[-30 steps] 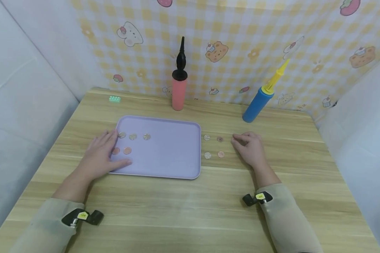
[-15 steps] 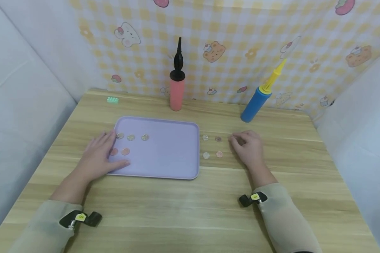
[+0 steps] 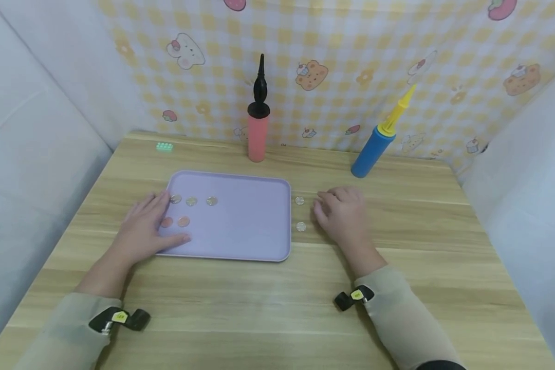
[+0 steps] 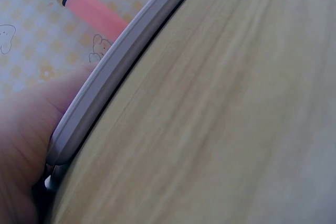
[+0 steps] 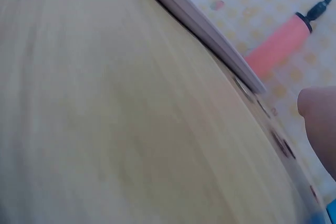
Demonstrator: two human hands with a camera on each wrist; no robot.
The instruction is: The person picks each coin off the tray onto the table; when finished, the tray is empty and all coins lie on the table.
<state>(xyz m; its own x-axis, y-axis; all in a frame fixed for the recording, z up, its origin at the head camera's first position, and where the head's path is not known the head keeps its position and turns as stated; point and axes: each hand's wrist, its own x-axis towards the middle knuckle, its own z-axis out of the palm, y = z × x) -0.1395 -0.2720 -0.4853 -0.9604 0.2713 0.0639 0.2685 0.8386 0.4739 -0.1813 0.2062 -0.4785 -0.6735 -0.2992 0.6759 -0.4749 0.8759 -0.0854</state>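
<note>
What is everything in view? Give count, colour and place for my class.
Table: one, pale wood, foreground.
Cloth: one, yellow-and-white check, behind table.
Sheets: two, white, left and right.
Tray: one, lilac, left of table's middle.
Tray coins: five, three silver and two copper, tray's left side.
Table coins: two silver, right of tray; darker ones too edge-on to count.
Pink pump: one, black top, upright behind tray.
Blue pump: one, yellow nozzle, back right.
Brick: one, mint, back left.
Unclear item: one, black, bottom edge, right.
Wrist cameras: two, black, on sleeves.
Sleeves: two, beige, both arms.
Left hand: one, bare, on tray's left edge.
Right hand: one, bare, right of tray.
</note>
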